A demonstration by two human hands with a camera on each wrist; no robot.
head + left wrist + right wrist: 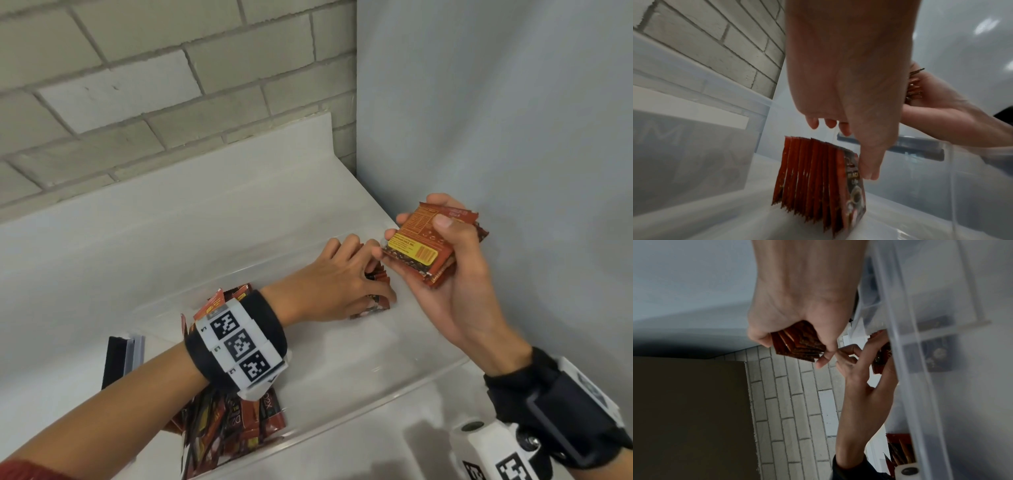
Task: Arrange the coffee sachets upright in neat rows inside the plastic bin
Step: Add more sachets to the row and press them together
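A clear plastic bin [359,411] stands on a white counter. At its far right end a short row of red-brown coffee sachets [813,175] stands upright on the bin floor. My left hand [363,274] reaches into the bin and spreads over this row. Its thumb [871,173] touches the front sachet and the fingers hover just above the tops. My right hand [418,229] grips a fanned stack of sachets [418,253] in the air above the bin's right end, close to the left fingertips. A loose pile of sachets [226,421] lies at the bin's near left end, partly hidden under my left wrist.
A black and grey flat object [121,356] stands beside the bin on the left. A grey brick wall [137,85] runs behind the counter and a plain pale wall [496,120] closes the right side. The bin's middle floor [325,359] shows bare.
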